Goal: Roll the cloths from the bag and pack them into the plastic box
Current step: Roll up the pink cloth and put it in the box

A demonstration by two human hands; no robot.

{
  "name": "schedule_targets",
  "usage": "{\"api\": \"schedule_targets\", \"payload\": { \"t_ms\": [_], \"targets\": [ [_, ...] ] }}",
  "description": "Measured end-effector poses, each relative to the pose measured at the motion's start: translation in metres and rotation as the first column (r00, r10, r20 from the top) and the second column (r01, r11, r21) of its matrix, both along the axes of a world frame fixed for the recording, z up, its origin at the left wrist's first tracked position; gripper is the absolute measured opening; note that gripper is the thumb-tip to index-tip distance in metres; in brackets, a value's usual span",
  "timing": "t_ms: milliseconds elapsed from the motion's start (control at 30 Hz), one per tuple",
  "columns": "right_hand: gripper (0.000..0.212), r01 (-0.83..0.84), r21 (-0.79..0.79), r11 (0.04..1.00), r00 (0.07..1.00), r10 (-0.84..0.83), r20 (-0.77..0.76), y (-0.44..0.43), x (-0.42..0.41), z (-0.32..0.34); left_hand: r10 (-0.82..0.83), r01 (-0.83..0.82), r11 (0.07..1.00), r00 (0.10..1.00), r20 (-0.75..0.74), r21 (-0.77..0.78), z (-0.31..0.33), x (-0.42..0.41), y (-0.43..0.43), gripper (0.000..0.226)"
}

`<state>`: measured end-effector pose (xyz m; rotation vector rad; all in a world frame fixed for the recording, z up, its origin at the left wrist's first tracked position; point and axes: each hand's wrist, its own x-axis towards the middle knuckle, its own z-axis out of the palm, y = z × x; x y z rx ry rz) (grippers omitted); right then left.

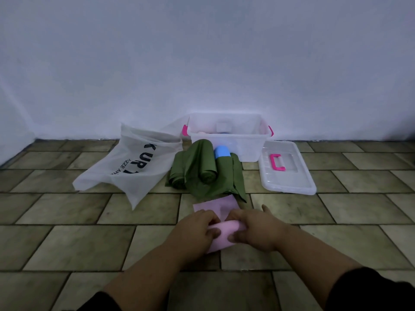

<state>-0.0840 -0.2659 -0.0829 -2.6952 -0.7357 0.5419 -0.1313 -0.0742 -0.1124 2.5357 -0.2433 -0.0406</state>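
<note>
We kneel or sit low over a tiled floor [67, 243], both hands on the pink cloth [222, 232] right in front of us. Left hand [197, 227]: grip curled round the left end of the rolled part, thumb on the near side. Right hand [256, 230]: grip curled round the right end, thumb sticking up. The near half of the cloth is rolled into a tube between the hands; the far half lies flat on the floor, its far edge touching the green cloths [197, 169]. Those lie in a loosely rolled bundle just past it, with a blue roll [221, 151] on their far end against the plastic box [247, 149]. The box stands open by the wall [202, 52], with pink latches on both sides; we see some pale and blue shapes inside, too dim to name. Its clear lid [289, 178] lies flat on the floor just right of it, pink handle [277, 162] up. The white plastic bag [128, 167] with black lettering lies slumped left of the green cloths, mouth toward the wall. Dark sleeves show at the bottom edge.
</note>
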Motion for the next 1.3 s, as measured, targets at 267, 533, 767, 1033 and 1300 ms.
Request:
{"api": "schedule_targets", "payload": {
  "t_ms": [267, 533, 767, 1033, 1300],
  "targets": [
    [0.041, -0.005, 0.249, 0.968, 0.991, -0.028, 0.128, -0.012, -0.009, -0.021, 0.055, -0.033, 0.979, 0.993, -0.106, 0.199, 0.000, 0.018, 0.006, 0.021],
    [0.045, -0.048, 0.130, 0.990, 0.976, 0.018, 0.219, -0.008, 0.002, -0.021, -0.112, 0.051, 0.965, 0.967, 0.228, 0.258, -0.011, -0.010, -0.004, 0.039],
    [0.043, -0.139, 0.107, 0.984, 0.934, 0.094, 0.345, -0.002, -0.001, -0.016, 0.073, -0.066, 0.989, 0.996, -0.051, 0.136, 0.001, 0.017, 0.007, 0.031],
    [0.030, 0.066, 0.044, 0.997, 0.982, -0.073, 0.172, 0.014, 0.003, -0.004, 0.594, -0.756, 0.428, 0.649, -0.476, -0.496, 0.017, -0.002, -0.021, 0.071],
    [0.016, 0.339, 0.196, 0.920, 0.913, -0.272, -0.305, 0.024, -0.025, -0.001, 0.288, -0.837, 0.035, 0.532, -0.796, -0.547, 0.026, -0.014, -0.053, 0.054]
  ]
}}
